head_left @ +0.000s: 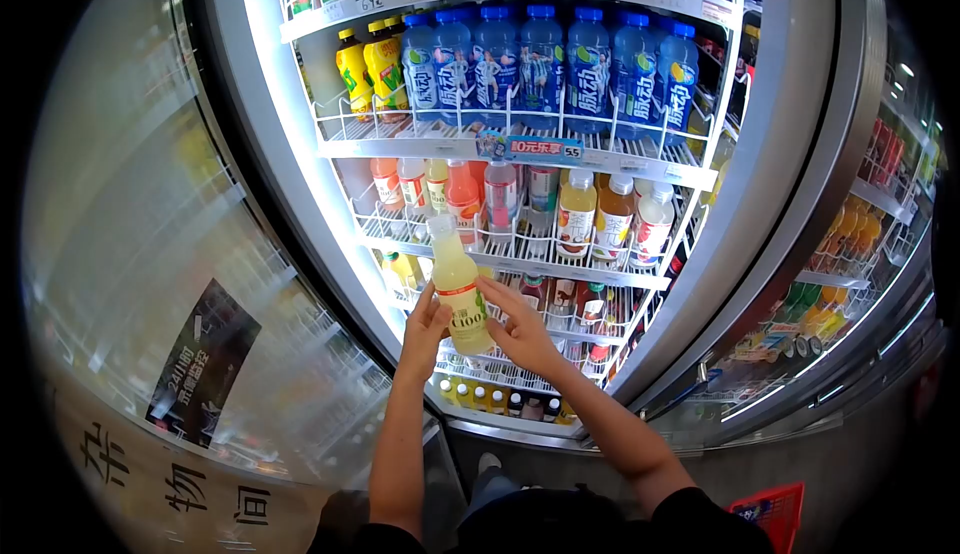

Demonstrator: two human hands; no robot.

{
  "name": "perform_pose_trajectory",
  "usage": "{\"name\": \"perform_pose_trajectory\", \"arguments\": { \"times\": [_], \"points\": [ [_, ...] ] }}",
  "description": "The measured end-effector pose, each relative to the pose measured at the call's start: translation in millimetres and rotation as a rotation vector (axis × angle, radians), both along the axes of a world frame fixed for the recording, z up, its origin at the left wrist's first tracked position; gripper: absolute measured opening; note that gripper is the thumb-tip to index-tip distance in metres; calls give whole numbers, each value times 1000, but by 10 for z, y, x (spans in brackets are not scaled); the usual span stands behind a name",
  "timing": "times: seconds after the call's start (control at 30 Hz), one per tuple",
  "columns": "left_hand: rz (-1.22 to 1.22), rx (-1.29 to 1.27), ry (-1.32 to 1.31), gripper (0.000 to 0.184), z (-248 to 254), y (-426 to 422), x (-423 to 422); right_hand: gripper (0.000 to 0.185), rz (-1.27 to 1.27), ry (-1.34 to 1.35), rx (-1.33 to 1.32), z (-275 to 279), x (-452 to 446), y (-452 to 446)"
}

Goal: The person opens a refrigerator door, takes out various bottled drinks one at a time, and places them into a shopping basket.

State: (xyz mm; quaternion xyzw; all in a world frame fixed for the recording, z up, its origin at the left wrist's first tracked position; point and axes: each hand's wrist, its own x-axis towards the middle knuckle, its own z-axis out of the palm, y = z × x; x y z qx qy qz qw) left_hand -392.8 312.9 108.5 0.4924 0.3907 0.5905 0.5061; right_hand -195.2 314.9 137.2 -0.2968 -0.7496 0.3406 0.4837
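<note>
A pale yellow drink bottle (456,276) with a white cap and a cream label stands nearly upright between my hands, in front of the open fridge shelves. My left hand (424,330) grips its lower left side. On the other side, my right hand (522,332) has its fingers curled against the label and lower body. Behind the bottle, a wire shelf holds pink, white and yellow bottles, with a red-pink bottle (463,194) closest to its cap.
Blue-labelled bottles (588,69) and yellow bottles (384,66) line a higher shelf. White wire rails (520,254) front each shelf. A glass door (130,204) stands at left, another fridge (850,254) at right. A red basket (778,514) is low at right.
</note>
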Motion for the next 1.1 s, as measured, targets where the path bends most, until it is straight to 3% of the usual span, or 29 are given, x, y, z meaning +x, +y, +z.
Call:
{"name": "perform_pose_trajectory", "arguments": {
  "times": [0.2, 0.23, 0.3, 0.6, 0.8, 1.1],
  "points": [
    [9, -55, -91, 61, -140, -214, 336, 82, 1, -85, 145, -139, 288, -211],
    [9, -56, -116, 60, -158, -245, 393, 82, -9, -84, 147, -91, 359, -274],
    [0, -64, -119, 59, -196, -307, 477, 79, 73, -55, -169, 9, 483, -430],
    [-59, -95, -181, 52, -286, -640, 704, 80, 104, 67, -254, -149, 756, -782],
    [-195, -53, -223, 44, -273, -889, 855, 81, 44, 150, -270, -264, 897, -1107],
    [-404, -82, -249, 46, -362, -1332, 931, 79, -130, 195, -303, -354, 954, -1782]
  ]
}}
